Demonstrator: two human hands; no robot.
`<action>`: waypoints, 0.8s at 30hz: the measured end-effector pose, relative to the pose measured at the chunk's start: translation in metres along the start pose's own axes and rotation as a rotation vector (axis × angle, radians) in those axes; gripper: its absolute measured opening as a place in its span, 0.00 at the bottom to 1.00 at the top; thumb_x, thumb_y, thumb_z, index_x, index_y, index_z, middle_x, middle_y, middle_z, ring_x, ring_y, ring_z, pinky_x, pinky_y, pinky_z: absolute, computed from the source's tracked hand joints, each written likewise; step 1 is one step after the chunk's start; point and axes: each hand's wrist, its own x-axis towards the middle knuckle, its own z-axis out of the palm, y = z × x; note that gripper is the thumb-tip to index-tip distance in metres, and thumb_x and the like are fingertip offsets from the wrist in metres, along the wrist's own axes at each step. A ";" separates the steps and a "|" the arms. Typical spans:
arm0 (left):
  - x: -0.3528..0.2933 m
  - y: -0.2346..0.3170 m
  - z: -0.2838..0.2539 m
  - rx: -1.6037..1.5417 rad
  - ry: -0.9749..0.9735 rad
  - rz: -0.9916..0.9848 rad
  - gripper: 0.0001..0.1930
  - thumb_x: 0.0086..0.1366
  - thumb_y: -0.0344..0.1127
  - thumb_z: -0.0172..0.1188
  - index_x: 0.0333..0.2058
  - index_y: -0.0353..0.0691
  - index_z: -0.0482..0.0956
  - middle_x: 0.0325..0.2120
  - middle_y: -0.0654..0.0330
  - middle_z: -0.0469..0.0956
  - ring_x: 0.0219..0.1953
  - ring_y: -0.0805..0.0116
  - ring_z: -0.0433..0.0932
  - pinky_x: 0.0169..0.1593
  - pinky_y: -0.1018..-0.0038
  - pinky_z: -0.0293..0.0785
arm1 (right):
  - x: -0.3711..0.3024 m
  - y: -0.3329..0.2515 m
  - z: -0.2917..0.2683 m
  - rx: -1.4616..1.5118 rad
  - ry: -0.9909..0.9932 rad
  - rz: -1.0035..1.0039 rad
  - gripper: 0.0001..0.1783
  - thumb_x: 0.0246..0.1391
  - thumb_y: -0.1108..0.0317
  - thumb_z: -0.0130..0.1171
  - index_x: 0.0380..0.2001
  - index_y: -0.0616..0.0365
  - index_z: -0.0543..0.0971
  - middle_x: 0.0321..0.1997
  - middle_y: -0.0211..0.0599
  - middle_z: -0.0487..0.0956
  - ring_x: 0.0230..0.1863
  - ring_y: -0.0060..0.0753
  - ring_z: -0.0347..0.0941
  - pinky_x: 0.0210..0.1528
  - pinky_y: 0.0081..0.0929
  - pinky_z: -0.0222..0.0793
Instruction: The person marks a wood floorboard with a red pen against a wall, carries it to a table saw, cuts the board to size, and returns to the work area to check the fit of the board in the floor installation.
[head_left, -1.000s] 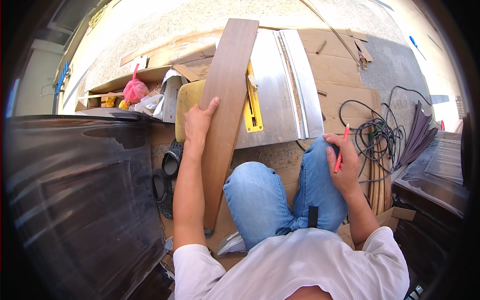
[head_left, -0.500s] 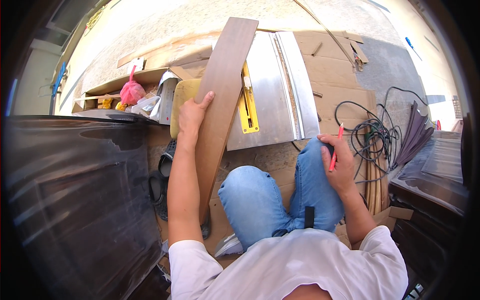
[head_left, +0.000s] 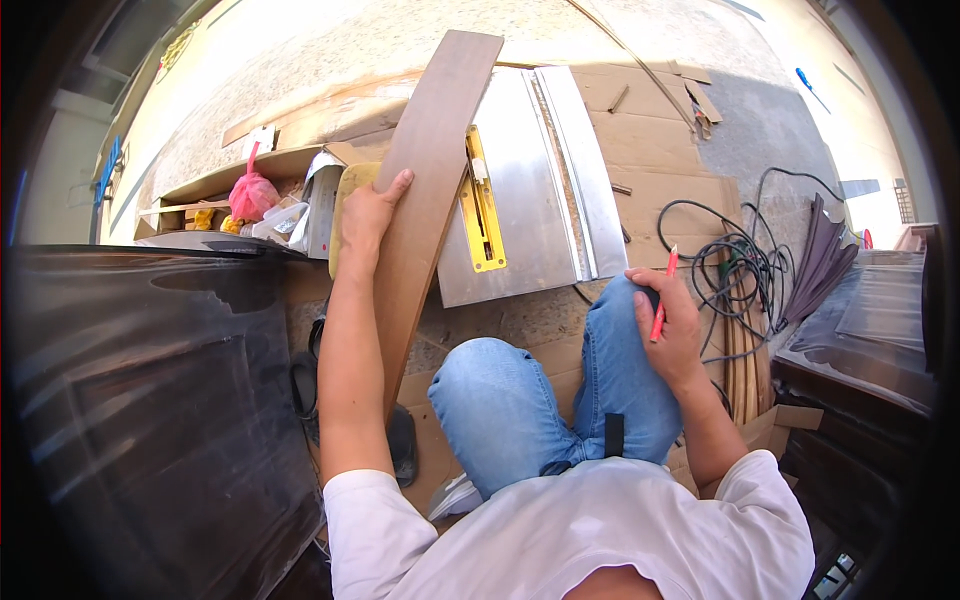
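A long brown wooden board (head_left: 430, 150) slants from beside my left knee up past the left edge of a metal saw table (head_left: 525, 170). My left hand (head_left: 368, 215) grips its left edge, thumb on the top face and the other fingers hidden beneath. In the saw table sits a yellow slotted insert (head_left: 484, 225), just right of the board. Over my right knee, my right hand (head_left: 672, 320) is closed around a red pencil (head_left: 665, 290), tip upward. A black object (head_left: 651, 297) shows partly inside that hand; its kind is hidden.
Dark glossy panels (head_left: 150, 390) stand at the left. A carton (head_left: 170, 215) with a pink bag (head_left: 254, 195) lies beyond. At right are a coiled black cable (head_left: 740, 275), wooden strips (head_left: 745, 370) and a folded umbrella (head_left: 812, 265). Flattened cardboard (head_left: 650, 150) covers the ground.
The whole view has shifted slightly, so the board and saw table appear a little further left. Both hands keep the same holds.
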 end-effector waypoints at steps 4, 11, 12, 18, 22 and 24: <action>-0.009 0.003 0.002 -0.011 0.023 0.016 0.47 0.54 0.77 0.58 0.43 0.27 0.83 0.37 0.38 0.83 0.43 0.44 0.83 0.49 0.58 0.77 | 0.000 0.000 -0.001 0.006 0.015 0.002 0.10 0.56 0.77 0.59 0.43 0.60 0.77 0.45 0.40 0.83 0.47 0.46 0.78 0.51 0.36 0.72; -0.024 0.005 -0.002 -0.019 0.014 0.005 0.45 0.55 0.76 0.58 0.47 0.32 0.83 0.39 0.39 0.83 0.45 0.44 0.83 0.50 0.58 0.76 | 0.003 0.002 0.002 -0.022 -0.009 -0.022 0.11 0.56 0.76 0.60 0.43 0.60 0.78 0.45 0.40 0.83 0.45 0.45 0.77 0.49 0.37 0.72; -0.027 0.006 -0.002 -0.033 0.013 0.011 0.45 0.55 0.76 0.58 0.47 0.32 0.83 0.40 0.39 0.83 0.45 0.44 0.82 0.50 0.58 0.76 | 0.003 0.003 0.002 -0.019 -0.006 -0.023 0.11 0.56 0.76 0.60 0.43 0.60 0.78 0.45 0.40 0.83 0.45 0.46 0.77 0.49 0.37 0.72; -0.036 0.006 0.000 -0.012 0.043 -0.006 0.44 0.55 0.74 0.59 0.46 0.32 0.83 0.39 0.38 0.83 0.45 0.43 0.82 0.50 0.58 0.76 | 0.004 0.002 0.001 -0.002 -0.001 -0.020 0.10 0.56 0.76 0.60 0.42 0.60 0.78 0.45 0.40 0.83 0.45 0.46 0.77 0.49 0.37 0.72; -0.041 0.004 0.001 -0.009 0.045 -0.019 0.44 0.56 0.74 0.59 0.45 0.31 0.83 0.39 0.38 0.83 0.45 0.43 0.82 0.50 0.58 0.76 | 0.004 0.003 0.001 0.001 -0.005 -0.025 0.10 0.56 0.76 0.60 0.42 0.60 0.77 0.45 0.41 0.83 0.45 0.46 0.77 0.50 0.37 0.72; -0.046 0.007 -0.001 -0.018 0.037 -0.021 0.44 0.56 0.74 0.59 0.45 0.30 0.83 0.39 0.38 0.83 0.45 0.42 0.82 0.50 0.57 0.76 | 0.003 0.004 0.001 0.005 -0.003 -0.023 0.10 0.56 0.76 0.60 0.42 0.60 0.77 0.45 0.41 0.83 0.46 0.46 0.78 0.50 0.37 0.72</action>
